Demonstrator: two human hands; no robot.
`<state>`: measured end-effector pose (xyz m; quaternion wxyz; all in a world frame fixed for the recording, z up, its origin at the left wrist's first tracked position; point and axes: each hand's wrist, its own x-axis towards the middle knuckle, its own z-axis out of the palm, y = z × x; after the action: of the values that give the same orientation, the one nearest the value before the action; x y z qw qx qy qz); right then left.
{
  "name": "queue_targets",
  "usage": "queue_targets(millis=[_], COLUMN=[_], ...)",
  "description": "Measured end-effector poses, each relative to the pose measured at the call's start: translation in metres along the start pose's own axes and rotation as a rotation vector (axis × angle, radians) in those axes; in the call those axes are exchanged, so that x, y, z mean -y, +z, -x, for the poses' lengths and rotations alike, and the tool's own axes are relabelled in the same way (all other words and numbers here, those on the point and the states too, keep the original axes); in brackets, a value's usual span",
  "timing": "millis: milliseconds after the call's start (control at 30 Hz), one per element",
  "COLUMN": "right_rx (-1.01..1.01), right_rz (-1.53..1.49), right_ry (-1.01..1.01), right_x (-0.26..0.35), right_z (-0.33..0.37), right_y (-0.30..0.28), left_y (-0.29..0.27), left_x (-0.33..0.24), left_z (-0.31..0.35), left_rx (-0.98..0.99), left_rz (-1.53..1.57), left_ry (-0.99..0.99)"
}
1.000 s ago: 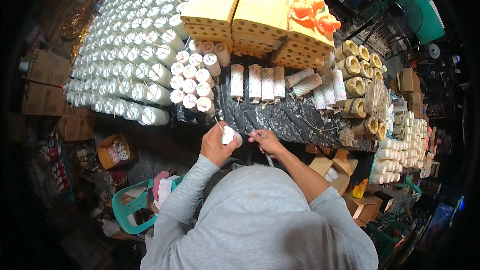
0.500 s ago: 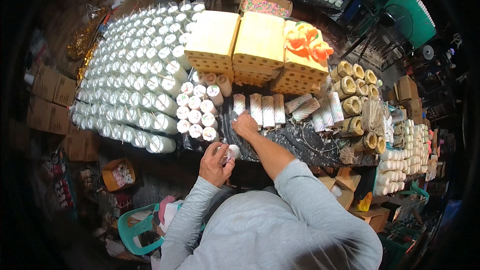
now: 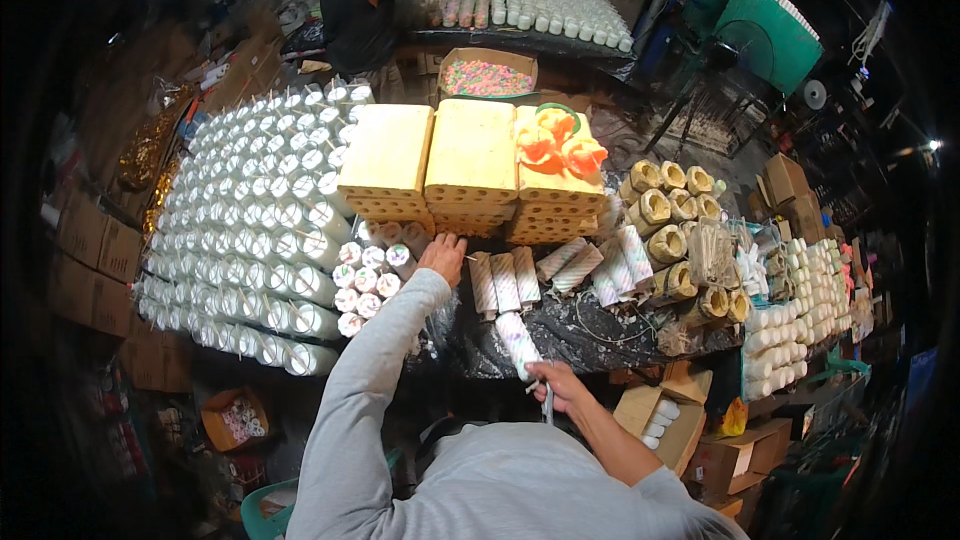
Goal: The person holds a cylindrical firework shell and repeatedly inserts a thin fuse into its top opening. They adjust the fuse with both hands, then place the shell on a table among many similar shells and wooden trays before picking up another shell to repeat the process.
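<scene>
A patterned white cylinder (image 3: pixel 515 342), which looks like a wrapped candle, lies slanting on the black-covered table. My right hand (image 3: pixel 562 386) is at its near end, closed around a slim grey metal tool (image 3: pixel 548 406) that points toward me; its exact kind is unclear. Farther off, my left hand (image 3: pixel 443 258) reaches between the yellow blocks and a cluster of upright white cylinders with coloured tops (image 3: pixel 366 281). Its fingers are curled, and whatever they grip is hidden. Striped cylinders (image 3: pixel 503 280) lie side by side to its right.
Three stacks of holed yellow blocks (image 3: pixel 470 150) stand behind, orange flowers (image 3: pixel 560 143) on one. Rows of white-filled glasses with sticks (image 3: pixel 250 210) cover the left. Hollow tan moulds (image 3: pixel 668 240) stand right. Beyond, a person in black (image 3: pixel 358 10) works at another table.
My left hand has gone up and away to the cylinder cluster. My right hand has drawn back toward me and now holds a metal tool by a patterned cylinder. The view has shifted.
</scene>
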<state>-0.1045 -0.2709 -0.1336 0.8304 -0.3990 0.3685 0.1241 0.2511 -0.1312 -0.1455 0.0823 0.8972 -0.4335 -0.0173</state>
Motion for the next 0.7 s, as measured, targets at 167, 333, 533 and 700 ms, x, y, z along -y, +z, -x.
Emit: queue_targets(millis=[167,333,533,700], right_rx=[-0.142,-0.214,-0.164,-0.048], right_rz=[0.29,0.504,0.555,0.891], right_ry=[-0.053,-0.062,-0.05,-0.118], right_x=[-0.005,0.002,0.012,0.025], right_z=[0.03,0.04,0.029,0.025], right_y=[-0.008,-0.015,-0.002,0.022], left_y=[0.023,0.011,-0.04,-0.041], left_x=[0.023,0.025,-0.07,-0.131], left_z=[-0.043,-0.018,0.125,0.187], left_rx=[0.17,-0.081,-0.115,-0.265], left_rz=[-0.012,-0.166,0.096,0.156], left_ry=[-0.142,0.026,0.158,0.485])
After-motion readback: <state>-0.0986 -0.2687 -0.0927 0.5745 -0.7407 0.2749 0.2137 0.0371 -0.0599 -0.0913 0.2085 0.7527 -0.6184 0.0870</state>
